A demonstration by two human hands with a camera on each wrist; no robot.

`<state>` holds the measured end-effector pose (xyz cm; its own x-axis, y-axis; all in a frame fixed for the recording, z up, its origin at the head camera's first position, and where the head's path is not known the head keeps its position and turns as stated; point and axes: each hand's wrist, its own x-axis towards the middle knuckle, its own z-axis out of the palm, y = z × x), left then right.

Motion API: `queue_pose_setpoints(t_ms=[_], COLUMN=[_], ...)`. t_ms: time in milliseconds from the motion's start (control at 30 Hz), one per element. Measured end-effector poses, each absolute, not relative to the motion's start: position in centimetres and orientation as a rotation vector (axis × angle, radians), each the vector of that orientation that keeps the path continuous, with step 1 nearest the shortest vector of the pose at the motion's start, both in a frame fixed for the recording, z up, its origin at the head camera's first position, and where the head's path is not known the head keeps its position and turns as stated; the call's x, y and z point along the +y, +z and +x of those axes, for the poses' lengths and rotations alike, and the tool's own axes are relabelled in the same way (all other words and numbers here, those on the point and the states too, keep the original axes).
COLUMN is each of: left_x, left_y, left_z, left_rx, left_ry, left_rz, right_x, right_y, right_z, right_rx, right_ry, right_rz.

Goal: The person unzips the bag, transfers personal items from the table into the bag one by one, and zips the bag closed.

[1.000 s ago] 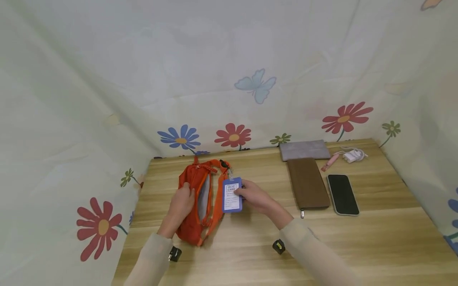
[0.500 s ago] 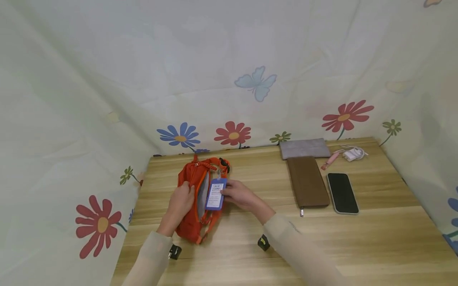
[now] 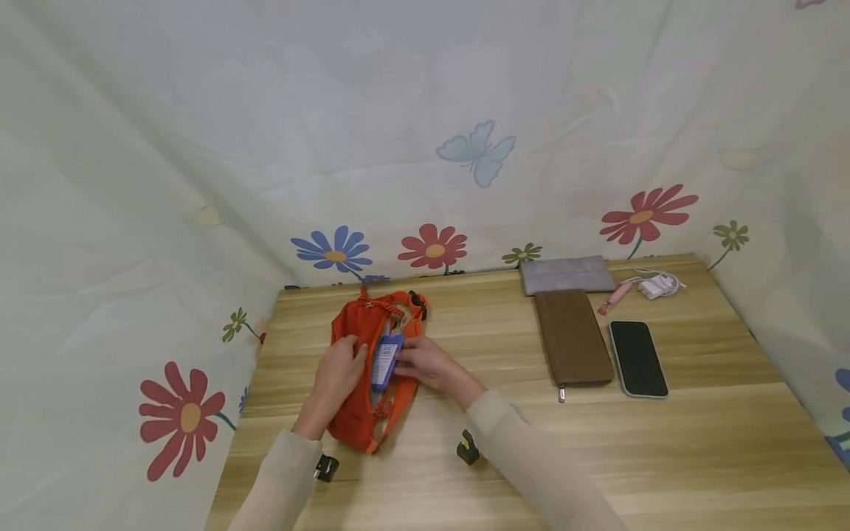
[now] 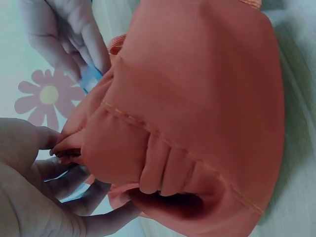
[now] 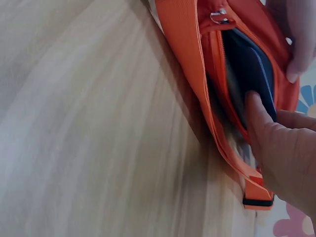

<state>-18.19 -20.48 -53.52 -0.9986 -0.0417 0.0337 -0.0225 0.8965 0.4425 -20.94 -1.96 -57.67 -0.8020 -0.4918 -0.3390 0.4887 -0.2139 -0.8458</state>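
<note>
An orange waist bag [image 3: 352,420] lies at the left of the table with its zipped mouth open. My left hand [image 3: 337,372] pinches the fabric at the edge of that mouth; in the left wrist view the thumb and fingers [image 4: 47,140] hold a fold of it. Between thumb and fingers my right hand [image 3: 428,363] holds a blue ID card holder [image 3: 385,361], tilted and partly inside the opening. Seen from the right wrist, the dark holder [image 5: 264,81] sits between the zipper edges, and the orange strap [image 5: 187,64] runs alongside.
To the right lie a brown zip wallet [image 3: 574,339], a grey pouch [image 3: 567,276], a black-screened phone [image 3: 638,359], a pink stick-shaped item [image 3: 615,298] and a white charger with cable [image 3: 657,285]. A flowered cloth wall [image 3: 478,214] stands behind the wooden table [image 3: 491,324].
My right hand has carried the ID card holder leftward, from beside the bag's strap into the open mouth. The left hand keeps its hold on the bag's edge.
</note>
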Motion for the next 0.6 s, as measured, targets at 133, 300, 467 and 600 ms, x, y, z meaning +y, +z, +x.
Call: queue_pose_setpoints(t_ms=[133, 300, 467, 600], left_x=[-20.3, -20.3, -20.3, -20.2], left_y=[-53.3, -53.4, -53.7, -53.7], left_z=[-18.2, -18.2, -18.2, -18.3], left_rx=[-3.008, -3.006, -3.002, -2.988], left_ry=[-0.703, -0.692, -0.702, -0.705], left_rz=[0.006, -0.003, -0.016, -0.013], right_x=[-2.9, -3.8, -4.4, -5.0], right_y=[-58.1, -58.5, -58.1, -57.4], right_z=[-20.9, -20.9, -20.6, -20.3], right_rx=[1.406, 1.439, 1.551, 1.666], right_ry=[-2.058, -2.086, -2.059, -1.989], right_rz=[0.026, -0.006, -0.065, -0.147])
